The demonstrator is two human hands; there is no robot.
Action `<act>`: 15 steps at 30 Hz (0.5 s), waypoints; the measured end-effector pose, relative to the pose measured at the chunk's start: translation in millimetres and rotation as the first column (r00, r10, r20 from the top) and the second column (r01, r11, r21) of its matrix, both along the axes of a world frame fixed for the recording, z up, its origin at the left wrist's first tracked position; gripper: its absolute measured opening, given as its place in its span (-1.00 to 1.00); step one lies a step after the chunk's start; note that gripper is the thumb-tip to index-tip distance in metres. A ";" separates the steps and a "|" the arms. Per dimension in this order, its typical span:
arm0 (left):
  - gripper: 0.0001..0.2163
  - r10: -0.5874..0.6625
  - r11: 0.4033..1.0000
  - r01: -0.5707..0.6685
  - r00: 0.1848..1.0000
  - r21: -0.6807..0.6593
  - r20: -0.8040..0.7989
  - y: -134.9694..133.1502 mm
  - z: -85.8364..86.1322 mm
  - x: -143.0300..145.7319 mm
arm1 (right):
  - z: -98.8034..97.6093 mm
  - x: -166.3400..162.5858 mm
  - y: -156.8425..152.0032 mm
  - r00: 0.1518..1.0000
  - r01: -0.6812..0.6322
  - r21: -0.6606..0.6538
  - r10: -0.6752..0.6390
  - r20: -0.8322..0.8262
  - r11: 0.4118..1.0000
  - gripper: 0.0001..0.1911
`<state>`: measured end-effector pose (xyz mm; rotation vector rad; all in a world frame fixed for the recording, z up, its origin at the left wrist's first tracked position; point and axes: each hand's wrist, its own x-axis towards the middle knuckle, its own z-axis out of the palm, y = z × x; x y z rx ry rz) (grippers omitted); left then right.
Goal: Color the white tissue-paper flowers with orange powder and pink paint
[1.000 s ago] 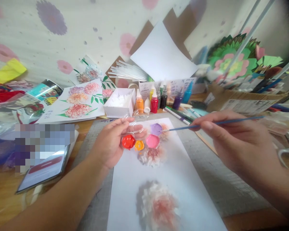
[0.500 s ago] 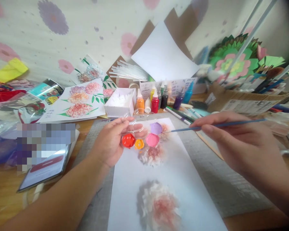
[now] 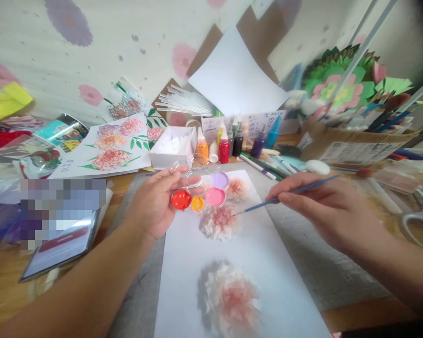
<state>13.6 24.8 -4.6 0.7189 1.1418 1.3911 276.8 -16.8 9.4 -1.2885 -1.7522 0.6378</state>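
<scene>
My left hand [image 3: 162, 197] is closed on the edge of a clear plastic paint palette [image 3: 193, 174], held above a white paper sheet [image 3: 186, 277]. Its wells hold red, orange, pink and lilac paint. Between the thumb and fingers of my right hand [image 3: 310, 202] is a thin blue paintbrush [image 3: 264, 203]. The brush tip is at the right side of the middle ruffled white paper flower [image 3: 218, 223], whose centre is reddish; whether it touches cannot be told. A larger flower [image 3: 232, 298] lies nearer me, and a smaller one [image 3: 237, 188] sits beyond.
Paint bottles [image 3: 223, 146] stand in a row at the back, beside a white box [image 3: 174, 148] of paper bits. Finished flower pictures [image 3: 116, 145] lie at the left, with a phone [image 3: 61, 249] in front. Scissors [image 3: 418, 218] and a cardboard box [image 3: 356, 143] are on the right.
The brush has moved from beside the lilac well down to the middle flower, and its handle now slants more steeply. The palette is still in my left hand. The whole view has shifted slightly.
</scene>
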 end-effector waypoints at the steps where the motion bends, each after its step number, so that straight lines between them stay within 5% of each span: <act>1: -0.92 0.003 1.000 -0.003 1.000 0.001 0.001 0.2 -0.2 0.3 | -0.8 0.7 0.2 1.000 0.006 0.004 -0.006 0.001 1.000 -0.78; 15: -0.92 -0.011 1.000 0.011 1.000 0.004 -0.006 1.8 -1.9 -1.1 | 1.6 -0.5 -1.9 0.999 -0.023 0.006 0.023 0.024 1.000 -0.79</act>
